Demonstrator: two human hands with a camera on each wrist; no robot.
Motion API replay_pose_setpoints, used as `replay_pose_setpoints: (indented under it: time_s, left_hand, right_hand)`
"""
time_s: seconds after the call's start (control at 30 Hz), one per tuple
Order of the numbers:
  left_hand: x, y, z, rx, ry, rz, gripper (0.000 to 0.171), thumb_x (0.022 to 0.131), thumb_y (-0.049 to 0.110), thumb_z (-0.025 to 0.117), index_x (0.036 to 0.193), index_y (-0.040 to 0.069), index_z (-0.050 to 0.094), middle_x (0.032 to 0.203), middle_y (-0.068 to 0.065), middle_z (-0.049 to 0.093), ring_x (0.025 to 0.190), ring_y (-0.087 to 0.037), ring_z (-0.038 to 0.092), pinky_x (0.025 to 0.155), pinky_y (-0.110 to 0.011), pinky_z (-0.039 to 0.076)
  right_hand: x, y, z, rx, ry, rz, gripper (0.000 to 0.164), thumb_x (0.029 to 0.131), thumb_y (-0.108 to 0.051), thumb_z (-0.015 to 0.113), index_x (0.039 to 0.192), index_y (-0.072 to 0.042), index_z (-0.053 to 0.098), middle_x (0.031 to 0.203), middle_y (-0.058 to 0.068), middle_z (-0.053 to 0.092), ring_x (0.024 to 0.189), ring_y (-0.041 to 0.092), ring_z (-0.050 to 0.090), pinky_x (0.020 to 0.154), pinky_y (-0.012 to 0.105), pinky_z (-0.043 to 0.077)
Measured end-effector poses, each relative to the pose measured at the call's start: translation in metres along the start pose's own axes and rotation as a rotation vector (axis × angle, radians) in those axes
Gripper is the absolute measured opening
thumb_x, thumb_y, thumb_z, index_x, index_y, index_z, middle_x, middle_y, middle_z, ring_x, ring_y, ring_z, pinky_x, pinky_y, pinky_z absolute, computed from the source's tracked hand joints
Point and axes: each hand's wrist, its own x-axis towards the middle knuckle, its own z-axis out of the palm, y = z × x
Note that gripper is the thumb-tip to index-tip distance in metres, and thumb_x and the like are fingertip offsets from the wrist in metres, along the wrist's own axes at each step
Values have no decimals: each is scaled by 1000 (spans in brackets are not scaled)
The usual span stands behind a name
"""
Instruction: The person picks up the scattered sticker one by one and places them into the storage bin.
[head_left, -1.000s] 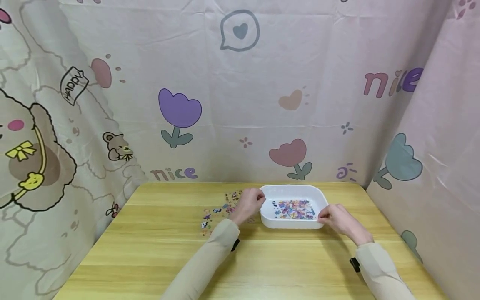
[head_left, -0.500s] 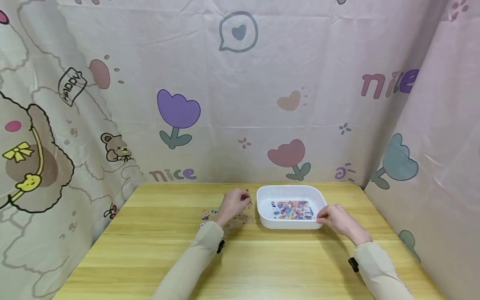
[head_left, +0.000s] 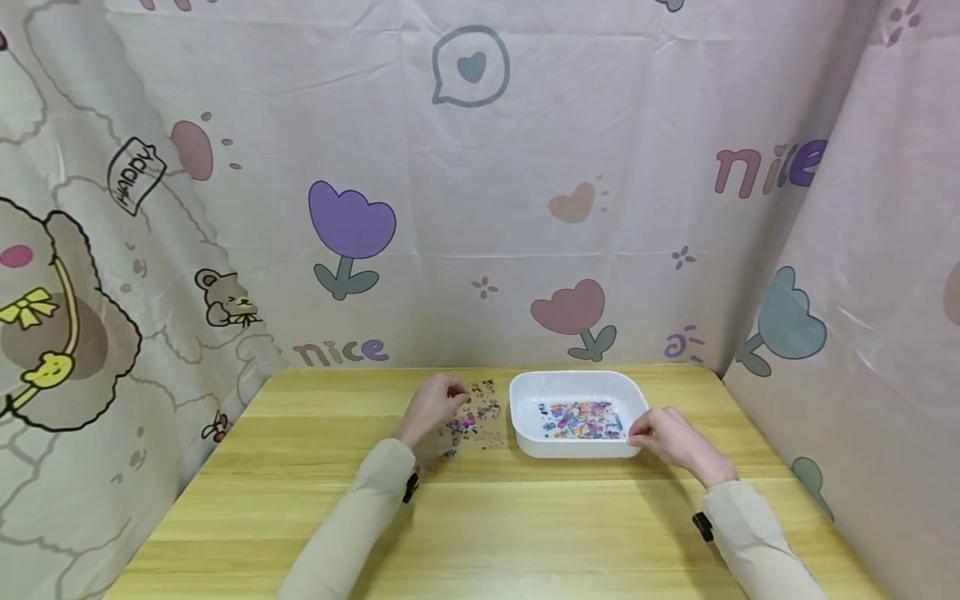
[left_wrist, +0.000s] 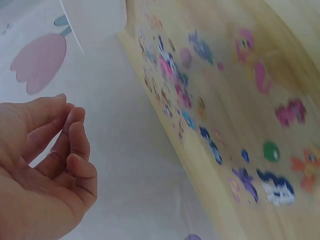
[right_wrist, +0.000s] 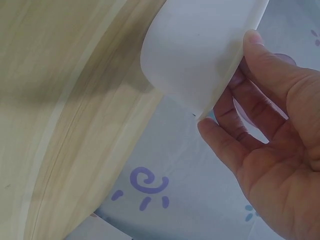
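Note:
A white plastic tray with rounded corners stands near the back of the table, small colourful stickers scattered on its floor. My right hand pinches its rim at the front right corner, thumb and fingers on either side of the wall in the right wrist view. My left hand is above more stickers left of the tray. Its fingers are curled, with the thumb meeting the index finger; nothing shows between them. Cartoon pony stickers lie on the table in the left wrist view.
The wooden table reaches back to a printed curtain with flowers and lettering. A curtain also hangs at each side. A dark wrist device sits on the right sleeve, another on the left.
My left hand has moved left from the tray's left rim to over the loose stickers. My right hand keeps its hold on the tray's corner.

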Motion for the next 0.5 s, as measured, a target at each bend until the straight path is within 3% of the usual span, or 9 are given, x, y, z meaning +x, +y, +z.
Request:
replay_pose_setpoints:
  time_s: [0.27, 0.5]
  left_hand:
    - [1, -12, -11, 4, 19, -10, 10, 93, 12, 67, 94, 9, 76, 88, -6, 72, 72, -12, 62, 66, -30, 53]
    - [-2, -20, -18, 8, -16, -65, 10, 93, 13, 67, 95, 8, 76, 89, -5, 71, 74, -13, 61, 67, -30, 53]
  right_hand:
    - [-1, 0, 0, 4, -3, 17, 7, 84, -7, 73, 89, -4, 76, 87, 7, 74, 75, 11, 60, 67, 25, 55]
    - [0, 2, 1, 11, 8, -43, 5, 84, -6, 72, 86, -5, 76, 84, 6, 74, 71, 8, 57, 63, 21, 51]
